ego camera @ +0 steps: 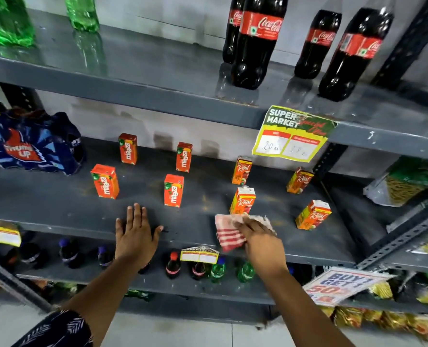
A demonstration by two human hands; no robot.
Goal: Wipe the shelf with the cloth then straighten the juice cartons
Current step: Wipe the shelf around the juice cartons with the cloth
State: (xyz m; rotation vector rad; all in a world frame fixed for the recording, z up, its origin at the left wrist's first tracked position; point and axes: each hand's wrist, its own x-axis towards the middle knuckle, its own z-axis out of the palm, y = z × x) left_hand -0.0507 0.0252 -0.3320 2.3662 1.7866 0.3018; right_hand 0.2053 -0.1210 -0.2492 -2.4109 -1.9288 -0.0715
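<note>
Patterned sleeve point(57, 329) at bottom left, both forearms reach up to the middle shelf point(57, 209). Left hand point(135, 232) lies flat, fingers spread, palm down at the shelf's front edge, holding nothing. Right hand point(255, 234) pinches a red-and-white striped cloth point(229, 232) against the shelf front, just below the nearest Real carton point(243, 200); cloth blurred, likely mid-wipe.

Wiping looks like the step in hand. To do it well: keep the cloth flat under the fingers, sweep between cartons without knocking them, brace with the free hand.

Juice cartons: four orange Maaza cartons point(174, 190) left of centre, four Real cartons to the right, all upright, closed, scattered and turned at different angles, not in rows. Far-right carton point(313, 215) sits skewed near the front. Contents not visible. Straightening not yet done.

Cola bottles point(255, 38) full and capped on the shelf above.
</note>
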